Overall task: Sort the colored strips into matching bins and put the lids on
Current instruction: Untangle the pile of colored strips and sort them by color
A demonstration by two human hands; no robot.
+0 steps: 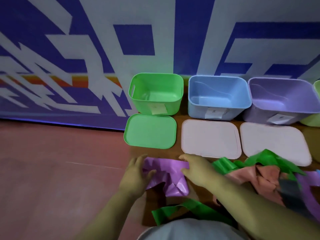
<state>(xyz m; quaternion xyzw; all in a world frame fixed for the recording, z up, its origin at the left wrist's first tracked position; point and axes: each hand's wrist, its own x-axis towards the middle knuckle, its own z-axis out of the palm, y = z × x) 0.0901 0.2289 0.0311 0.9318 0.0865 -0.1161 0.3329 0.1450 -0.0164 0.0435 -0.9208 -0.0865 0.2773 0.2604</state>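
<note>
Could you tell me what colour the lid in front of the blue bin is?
The lid is pale pink; head view.

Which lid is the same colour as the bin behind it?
The leftmost lid: green, like the green bin behind it. The middle lid and right lid are pale pinkish-white, before the blue bin and purple bin.

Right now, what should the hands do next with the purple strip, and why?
Probably lift the purple strip and carry it right, toward the purple bin. The left hand and the right hand already hold it, and that bin stands open, its colour matching.
</note>
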